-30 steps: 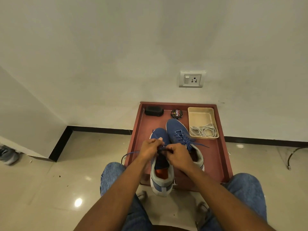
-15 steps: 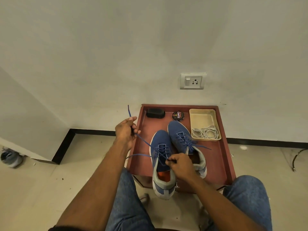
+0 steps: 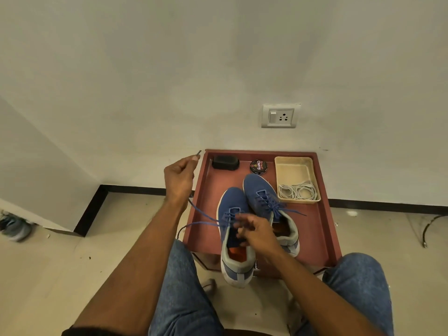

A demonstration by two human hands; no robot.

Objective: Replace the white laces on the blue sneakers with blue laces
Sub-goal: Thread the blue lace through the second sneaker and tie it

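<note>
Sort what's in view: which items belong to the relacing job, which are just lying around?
In the job:
- left sneaker, being laced
- right sneaker, already laced blue
- blue lace, its end pinched in the left hand
- right hand at the eyelets
- white laces in the beige tray

Lying about:
- polish tin
- black brush
- grey shoe on the floor
- wall socket
</note>
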